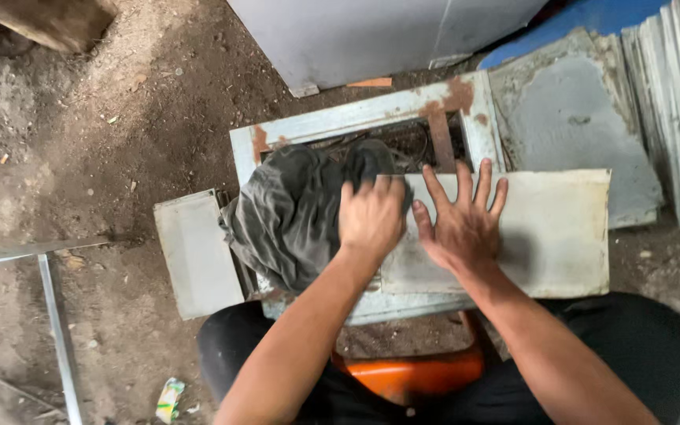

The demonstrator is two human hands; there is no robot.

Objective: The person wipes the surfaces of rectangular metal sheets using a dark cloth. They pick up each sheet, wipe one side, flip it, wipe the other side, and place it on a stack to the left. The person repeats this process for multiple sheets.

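A dirt floor (80,157), loose and crumbly, is seen beneath a rusted, pale-painted metal frame (356,118) of rectangular shape. Across the frame a flat, off-white rectangular tile (552,236) with a dusty, matte face is laid. A crumpled dark grey cloth (293,212), soft and creased, is draped over the frame's left part and the tile's left edge. The cloth is pressed by the left hand (370,220), fingers curled; the tile is held flat by the right hand (462,228), fingers spread open.

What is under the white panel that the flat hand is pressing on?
The white panel lies on a rusty pale metal frame, with tangled wires visible in the frame's opening. Whatever sits directly beneath the panel is covered.
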